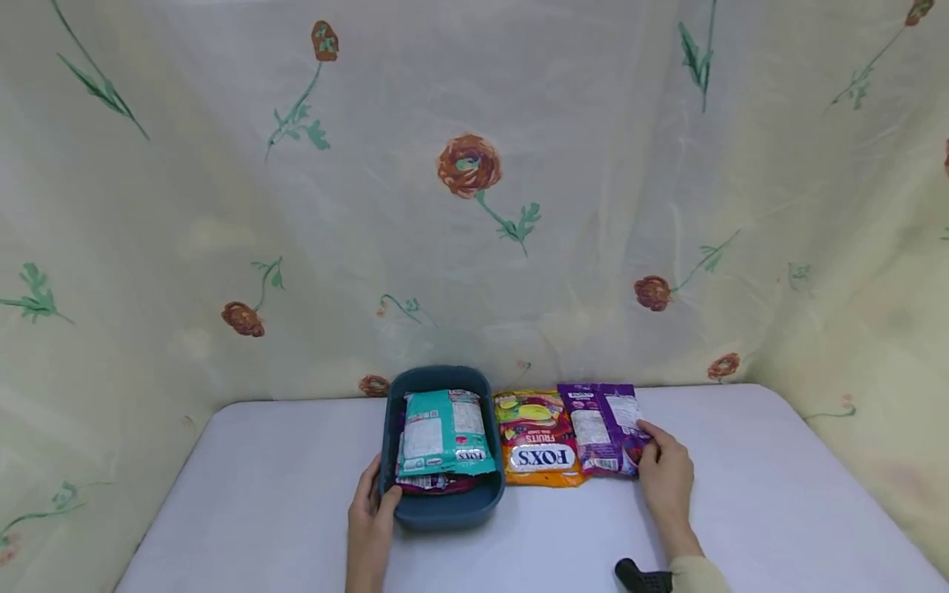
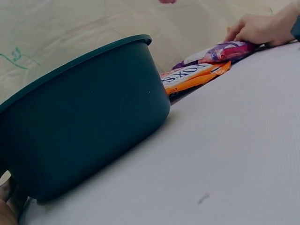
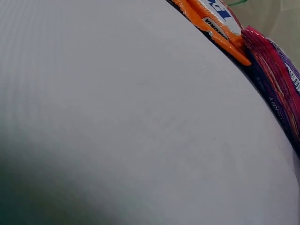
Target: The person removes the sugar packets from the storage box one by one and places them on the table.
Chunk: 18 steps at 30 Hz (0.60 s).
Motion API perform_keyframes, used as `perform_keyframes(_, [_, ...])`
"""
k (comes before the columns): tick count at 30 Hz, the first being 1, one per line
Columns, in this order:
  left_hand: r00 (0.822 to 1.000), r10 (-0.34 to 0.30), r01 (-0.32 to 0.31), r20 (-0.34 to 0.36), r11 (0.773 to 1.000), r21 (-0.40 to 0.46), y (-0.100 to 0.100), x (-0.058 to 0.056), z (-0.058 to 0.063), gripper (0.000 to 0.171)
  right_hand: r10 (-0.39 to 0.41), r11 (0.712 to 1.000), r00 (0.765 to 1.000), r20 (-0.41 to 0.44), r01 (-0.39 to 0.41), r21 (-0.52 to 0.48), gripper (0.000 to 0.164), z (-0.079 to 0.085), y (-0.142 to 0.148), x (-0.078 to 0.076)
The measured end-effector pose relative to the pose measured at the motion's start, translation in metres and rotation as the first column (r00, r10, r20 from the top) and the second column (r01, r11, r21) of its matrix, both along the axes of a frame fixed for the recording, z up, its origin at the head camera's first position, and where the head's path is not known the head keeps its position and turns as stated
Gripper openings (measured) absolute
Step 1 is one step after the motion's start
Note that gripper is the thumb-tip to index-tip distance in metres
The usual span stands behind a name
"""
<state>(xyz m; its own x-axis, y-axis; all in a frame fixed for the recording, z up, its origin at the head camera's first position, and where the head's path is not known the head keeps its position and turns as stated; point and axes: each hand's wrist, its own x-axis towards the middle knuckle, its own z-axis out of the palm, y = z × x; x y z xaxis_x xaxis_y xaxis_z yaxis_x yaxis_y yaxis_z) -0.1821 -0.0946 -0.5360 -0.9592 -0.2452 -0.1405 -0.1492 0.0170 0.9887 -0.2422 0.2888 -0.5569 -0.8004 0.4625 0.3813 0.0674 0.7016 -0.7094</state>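
Observation:
A dark blue plastic tub [image 1: 445, 519] stands on the table. My left hand [image 1: 372, 506] holds its near left corner, with the thumb at the rim and the fingers along the outer wall. Inside the tub, a teal FOX'S candy bag [image 1: 445, 432] lies over a dark purple-red bag [image 1: 437, 484]. To the right of the tub lies an orange FOX'S fruits candy bag [image 1: 537, 436]. A purple candy bag [image 1: 596, 420] partly overlaps its right side. My right hand [image 1: 667, 473] grips the right edge of the purple bag; in the left wrist view its fingers come down over that bag.
The white-covered table [image 1: 267, 494] reaches back to a cream curtain [image 1: 371, 206] printed with flowers, which also hangs at both sides. A black strap-like piece [image 1: 641, 576] shows by the right sleeve [image 1: 697, 574].

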Motion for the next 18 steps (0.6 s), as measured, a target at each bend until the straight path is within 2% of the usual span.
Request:
perform_keyframes(10, [1.000,-0.010,0.010,-0.005,1.000,0.013,-0.0042,0.0003,-0.0014,0.057,-0.002,0.999,0.997,-0.071,0.004,0.037,0.034,-0.0045,-0.0029,0.0012])
perform_keyframes(18, [1.000,-0.013,0.013,-0.011,1.000,0.027,-0.0016,-0.0010,-0.0013,0.056,-0.008,1.000,0.999,-0.047,0.008,0.008,0.035,0.0020,-0.0016,-0.0004])
